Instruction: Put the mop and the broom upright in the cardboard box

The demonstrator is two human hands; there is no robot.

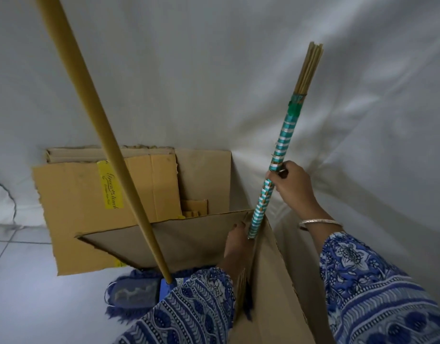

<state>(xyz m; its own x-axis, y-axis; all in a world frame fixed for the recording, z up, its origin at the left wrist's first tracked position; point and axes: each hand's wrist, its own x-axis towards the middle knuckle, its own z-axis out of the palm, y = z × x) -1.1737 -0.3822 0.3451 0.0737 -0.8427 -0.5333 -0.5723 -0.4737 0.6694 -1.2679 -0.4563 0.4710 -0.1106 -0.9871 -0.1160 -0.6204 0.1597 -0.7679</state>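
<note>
The broom has a teal-and-silver striped handle and stands nearly upright, its stick ends at the top. My right hand is shut around the middle of that handle. The broom's lower end drops behind the rim of the cardboard box at its far corner. My left hand grips the box's edge right beside the broom. The mop has a long yellow pole that leans up to the top left, with no hand on it. Its blue fringed head lies low by the box's brown wall; I cannot tell whether it is inside.
Flattened cardboard sheets with a yellow label lean against the white cloth backdrop behind the box. Pale floor tiles show at the left. My patterned blue sleeves fill the bottom of the view.
</note>
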